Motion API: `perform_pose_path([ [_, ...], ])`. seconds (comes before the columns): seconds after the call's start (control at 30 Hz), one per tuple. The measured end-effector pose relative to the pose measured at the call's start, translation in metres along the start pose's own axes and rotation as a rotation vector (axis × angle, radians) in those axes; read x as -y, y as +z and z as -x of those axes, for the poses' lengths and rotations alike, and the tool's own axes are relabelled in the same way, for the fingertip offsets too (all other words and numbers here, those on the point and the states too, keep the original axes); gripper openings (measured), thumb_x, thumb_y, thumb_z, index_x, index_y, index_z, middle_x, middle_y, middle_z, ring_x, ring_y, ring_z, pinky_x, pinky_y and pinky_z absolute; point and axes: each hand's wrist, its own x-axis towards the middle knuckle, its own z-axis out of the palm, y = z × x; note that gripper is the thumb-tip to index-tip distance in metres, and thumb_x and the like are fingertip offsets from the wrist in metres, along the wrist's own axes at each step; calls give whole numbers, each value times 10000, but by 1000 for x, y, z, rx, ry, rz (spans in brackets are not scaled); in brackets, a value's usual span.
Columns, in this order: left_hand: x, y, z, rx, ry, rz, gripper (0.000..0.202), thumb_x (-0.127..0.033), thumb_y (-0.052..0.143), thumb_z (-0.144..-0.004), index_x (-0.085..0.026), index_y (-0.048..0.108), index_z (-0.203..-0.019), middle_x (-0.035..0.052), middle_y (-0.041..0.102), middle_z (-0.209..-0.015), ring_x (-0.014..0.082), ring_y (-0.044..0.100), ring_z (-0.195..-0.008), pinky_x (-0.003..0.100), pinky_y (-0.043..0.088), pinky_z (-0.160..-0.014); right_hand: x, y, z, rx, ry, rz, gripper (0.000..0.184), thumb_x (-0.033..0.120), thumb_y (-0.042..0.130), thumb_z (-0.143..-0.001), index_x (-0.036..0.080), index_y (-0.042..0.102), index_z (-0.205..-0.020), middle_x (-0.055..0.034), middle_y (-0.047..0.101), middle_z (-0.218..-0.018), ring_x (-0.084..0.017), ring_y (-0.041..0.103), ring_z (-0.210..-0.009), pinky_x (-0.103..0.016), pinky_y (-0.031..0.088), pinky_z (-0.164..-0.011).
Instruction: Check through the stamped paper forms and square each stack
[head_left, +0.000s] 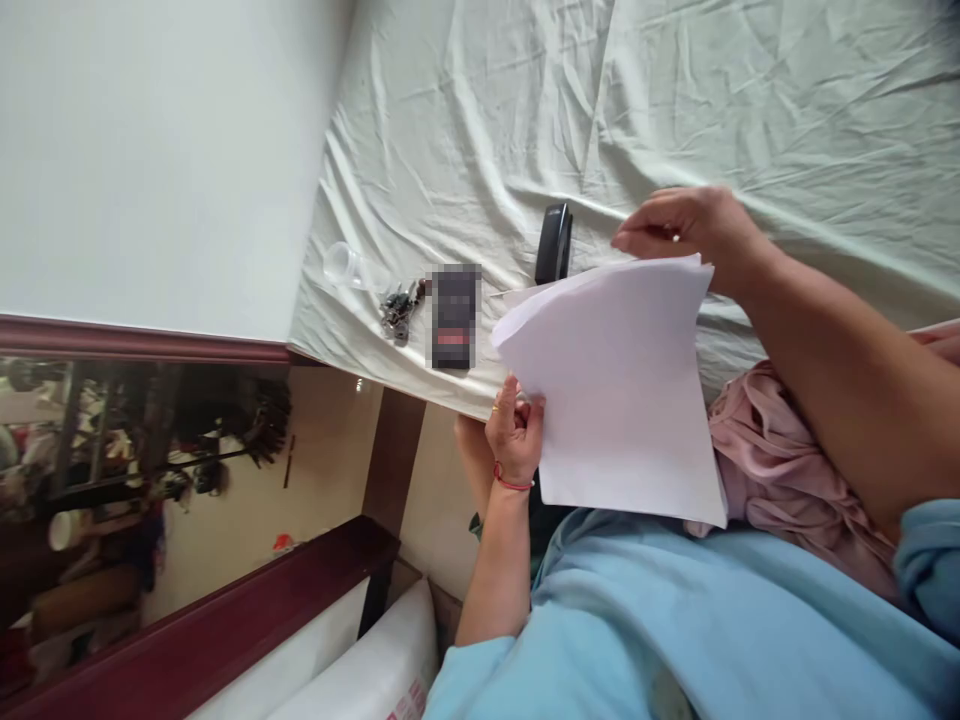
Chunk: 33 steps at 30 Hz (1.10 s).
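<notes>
A stack of white paper sheets [626, 390] stands tilted over my lap, its upper edge slightly curled. My left hand [516, 435] grips the stack's left edge, with the thumb raised along it. Beyond the upper right corner of the paper is my right hand [686, 222]. Its fingers are bent and pressed together, pointing left, and whatever they may hold is hidden. A black stapler [553, 243] lies on the pale bedsheet [517, 120] just behind the paper, left of my right hand.
A dark, blurred-out rectangular device [454, 318] lies near the bed's edge. Beside it are a small heap of dark metal bits [401, 310] and a clear plastic cup [343, 264]. Pink cloth [772, 440] is bunched at my right. A dark red wooden rail [225, 610] runs at lower left.
</notes>
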Motion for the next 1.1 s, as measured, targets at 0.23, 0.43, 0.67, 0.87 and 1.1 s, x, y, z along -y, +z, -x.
perform_pose_path([
  [0.23,-3,-1,-3,10,91,-38,530,-353,737,-1071,-276,648,-1588,1,774,-944,52,518,-577,166,490,-572,-1,-5,0,-103,112,-366,602,784,647,-1022,235,841,-869,-94,787,-909,-182,525,-745,-366,418,-726],
  [0.43,-4,-2,-3,44,117,-88,476,-362,703,-1094,-313,666,-1566,119,810,-1324,48,560,-601,177,504,-549,2,-6,2,-19,162,-238,652,876,683,-936,243,821,-862,-93,760,-868,-222,582,-818,-383,437,-757],
  [0.67,-10,-3,-4,37,50,-72,589,-355,742,-1067,-269,605,-1634,57,841,-1099,69,555,-599,204,555,-634,-1,-8,-1,73,-24,154,498,775,687,-971,298,828,-943,-120,775,-1063,-267,587,-929,-450,460,-865],
  [0.87,-12,-6,-5,81,12,-103,383,-386,723,-1073,-219,792,-1410,106,830,-1141,101,652,-693,235,613,-686,-14,-6,-3,148,-127,247,336,643,742,-945,326,844,-899,-133,775,-1084,-337,592,-1073,-532,458,-1017],
  [1.1,-10,-6,-5,84,21,-108,288,-386,722,-1072,-220,861,-1262,135,823,-1246,185,807,-953,301,693,-801,-19,-4,-3,134,-150,285,327,611,760,-932,324,868,-1047,-119,784,-1146,-334,590,-1076,-528,484,-983],
])
